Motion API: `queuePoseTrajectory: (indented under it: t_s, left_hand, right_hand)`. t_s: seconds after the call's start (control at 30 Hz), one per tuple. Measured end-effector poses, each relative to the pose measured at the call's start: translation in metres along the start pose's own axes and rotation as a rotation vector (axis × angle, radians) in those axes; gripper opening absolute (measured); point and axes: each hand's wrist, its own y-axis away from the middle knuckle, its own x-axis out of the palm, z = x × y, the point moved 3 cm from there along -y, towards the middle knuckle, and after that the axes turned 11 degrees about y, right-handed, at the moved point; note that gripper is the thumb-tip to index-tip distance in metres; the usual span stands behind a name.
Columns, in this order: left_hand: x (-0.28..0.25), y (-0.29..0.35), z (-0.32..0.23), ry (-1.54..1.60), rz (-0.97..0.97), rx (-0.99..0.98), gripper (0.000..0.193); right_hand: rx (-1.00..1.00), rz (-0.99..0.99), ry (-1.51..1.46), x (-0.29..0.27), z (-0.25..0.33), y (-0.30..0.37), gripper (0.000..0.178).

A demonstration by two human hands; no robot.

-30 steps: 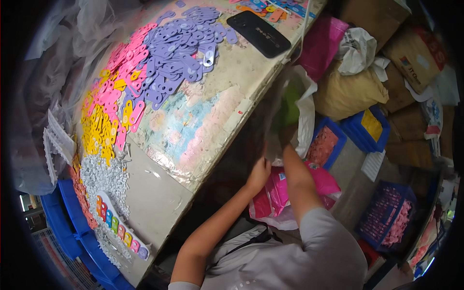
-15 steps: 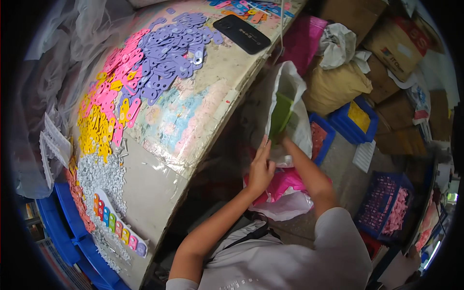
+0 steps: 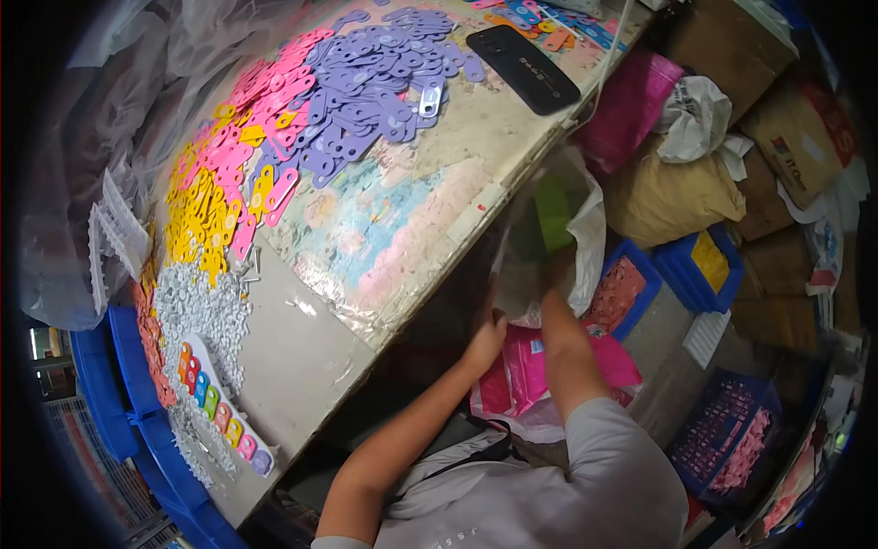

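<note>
White bag (image 3: 588,256) has shifted around the right hand (image 3: 559,268).

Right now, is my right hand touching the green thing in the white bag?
Cannot tell. The head view shows your right hand dim and blurred inside the white bag, just below the green thing.

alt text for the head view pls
A person's right hand reaches into a white bag holding a green item; the left hand is at the bag's edge. On the table alongside lie purple, pink and yellow tags and a black phone.
</note>
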Motion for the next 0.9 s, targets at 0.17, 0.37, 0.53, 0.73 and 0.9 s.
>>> queuePoseTrajectory:
  t_s: [0.17,0.37,0.53,0.73,0.9]
  left_hand:
    - [0.002,-0.002,-0.013,0.028,0.011,-0.067,0.076]
    - [0.047,-0.003,-0.081,0.085,0.160,0.035,0.055]
    - [-0.020,0.010,-0.056,-0.067,-0.055,0.040,0.059]
    - [0.002,0.003,-0.083,0.018,-0.019,0.183,0.056]
    - [-0.003,-0.005,-0.077,0.110,-0.017,0.069,0.053]
  right_hand:
    - [-0.054,0.192,-0.293,0.094,-0.029,0.007,0.039]
    - [-0.068,0.230,-0.557,0.078,-0.139,-0.070,0.042]
    - [0.171,0.589,-0.683,-0.045,0.080,0.059,0.044]
    - [0.431,0.991,-1.165,-0.168,0.031,0.039,0.047]
    - [0.432,0.849,-1.270,-0.250,0.027,0.069,0.051]
